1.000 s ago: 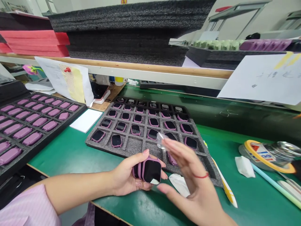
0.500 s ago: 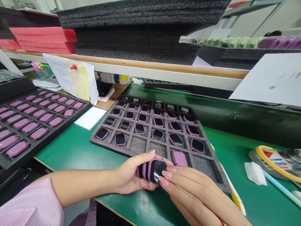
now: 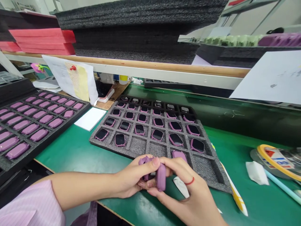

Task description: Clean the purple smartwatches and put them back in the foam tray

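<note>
My left hand [image 3: 130,177] is closed around several purple smartwatch cases [image 3: 144,161], partly hidden by its fingers. Between the thumb and fingers of my right hand [image 3: 190,191] is one purple smartwatch case [image 3: 161,179], turned edge-on against the others. Just beyond my hands lies a black foam tray [image 3: 113,148], its compartments holding smartwatches with dark screens facing up. One watch case [image 3: 179,155] in the front row shows a plain purple face, partly covered by my right hand. A white piece [image 3: 181,187] shows on the table beneath my right hand.
A second foam tray [image 3: 50,133] of purple cases is at left, near a white card [image 3: 90,119]. At right are a toothbrush [image 3: 238,197], a crumpled white tissue [image 3: 256,173] and a roll of tape [image 3: 277,158]. A shelf edge [image 3: 150,69] with stacked foam crosses above.
The stack in my left hand has turned, so its dark screen no longer faces up. My right hand has moved from touching the screen to pinching a case on edge.
</note>
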